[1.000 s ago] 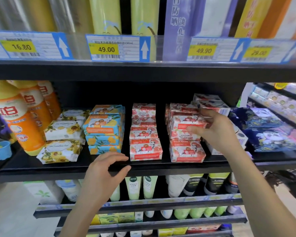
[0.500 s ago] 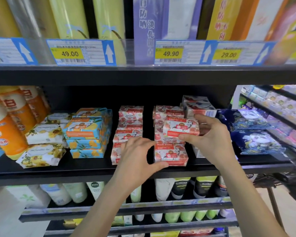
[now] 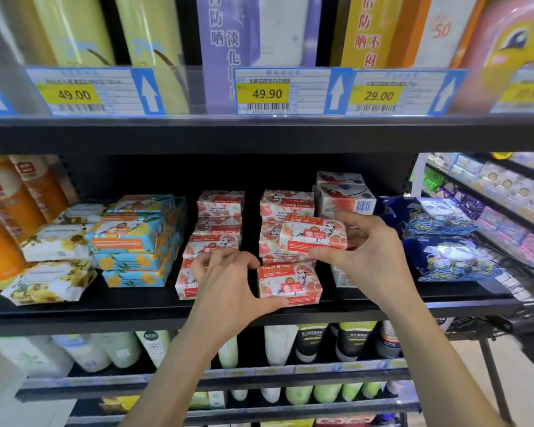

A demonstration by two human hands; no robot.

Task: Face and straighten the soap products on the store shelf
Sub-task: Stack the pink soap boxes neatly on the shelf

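Your black store shelf (image 3: 74, 312) runs across mid-frame, both ends cut off. At its centre stand two stacks of red-and-white wrapped goat soap bars (image 3: 219, 223); several labels read upside down. Your right hand (image 3: 373, 257) pinches one loose bar (image 3: 313, 238), thumb under and fingers over, in front of the right stack, hiding its middle. Your left hand (image 3: 228, 282) covers the left stack's lower bars, fingers hooked there, thumb touching the lowest front bar (image 3: 290, 286); whether it grips, I cannot tell.
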